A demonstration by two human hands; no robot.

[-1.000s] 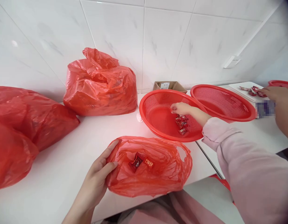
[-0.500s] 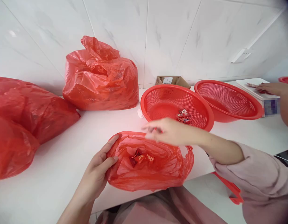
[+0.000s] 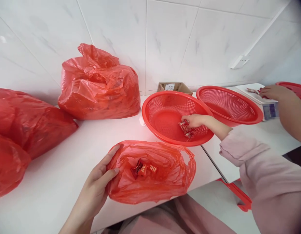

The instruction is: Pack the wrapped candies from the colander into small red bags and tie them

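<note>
Small red-wrapped sweet packets [image 3: 186, 128] lie in a loose cluster on the perforated floor of a round red plastic basket [image 3: 165, 103], right of its centre. The person's right hand [image 3: 194, 121] reaches in from a pale pink sleeve [image 3: 262, 169], its fingers together and at the packets; whether they pinch one, I cannot tell. The left hand [image 3: 96, 182] holds the edge of an open red plastic bag [image 3: 170, 175] lying on a white counter [image 3: 50, 191], its fingers spread apart. Two more wrapped packets [image 3: 143, 169] lie inside that bag. Behind it sits a bulging red plastic bag [image 3: 99, 87]. At right, a co-worker's hand [image 3: 274, 92] is just beside red packets [image 3: 254, 91] on a white tray [image 3: 267, 100].
</note>
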